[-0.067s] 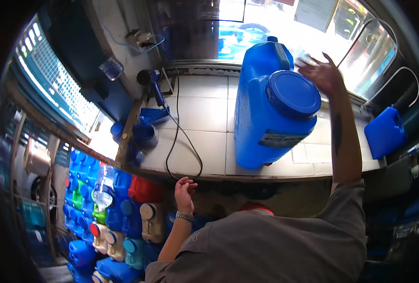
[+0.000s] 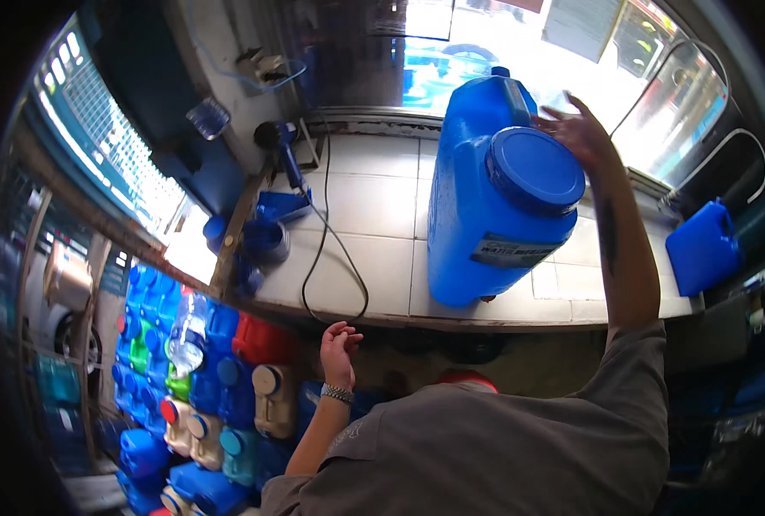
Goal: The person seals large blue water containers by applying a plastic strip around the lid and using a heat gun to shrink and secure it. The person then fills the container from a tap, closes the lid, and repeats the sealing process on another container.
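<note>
A large blue plastic water jug stands upright on the white tiled counter. Its wide round blue lid is on, and a smaller cap and a moulded handle sit toward the far end. My right hand is stretched out beside the handle at the jug's far right, fingers spread; whether the fingertips touch the jug I cannot tell. In front of the counter edge, near a looped black cord, my left hand hangs with loosely bent fingers and nothing visible in it.
A blue heat gun or hair dryer stands at the counter's left, near a blue dustpan-like piece and a blue round container. At the right end is a smaller blue jug. Several coloured jugs are stacked below left.
My right hand has shifted slightly left, nearer the jug's handle. The left hand and the jug have barely moved.
</note>
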